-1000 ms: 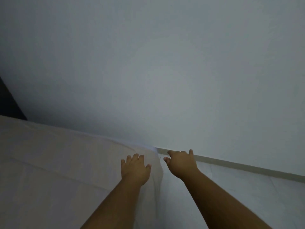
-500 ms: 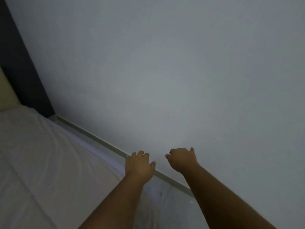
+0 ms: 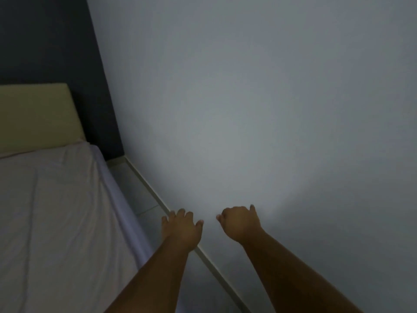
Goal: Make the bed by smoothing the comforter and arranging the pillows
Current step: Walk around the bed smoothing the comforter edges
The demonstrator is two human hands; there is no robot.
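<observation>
Head view: the comforter [image 3: 56, 211], pale w/ soft creases, lies flat over the bed and fills the frame from 7 to 9 o'clock; its lilac side edge [image 3: 123, 213] drops toward the floor [image 3: 135, 188]. At 10 o'clock a beige headboard [image 3: 33, 116] stands against a dark wall [image 3: 45, 41]. A light grey wall [image 3: 248, 86] takes up 12 thru 4 o'clock, w/ a baseboard [image 3: 155, 195] running along its foot. Both bare forearms reach in from 6 o'clock. The left hand [image 3: 181, 229], back up, hangs over the baseboard just beside the bed's edge, fingers loosely bent, thumb out, holding nothing. The right hand [image 3: 240, 222], at 3 o'clock of the L one and apart from it, is in front of the grey wall, fingers curled under, nothing seen in them. Neither hand touches the comforter.
</observation>
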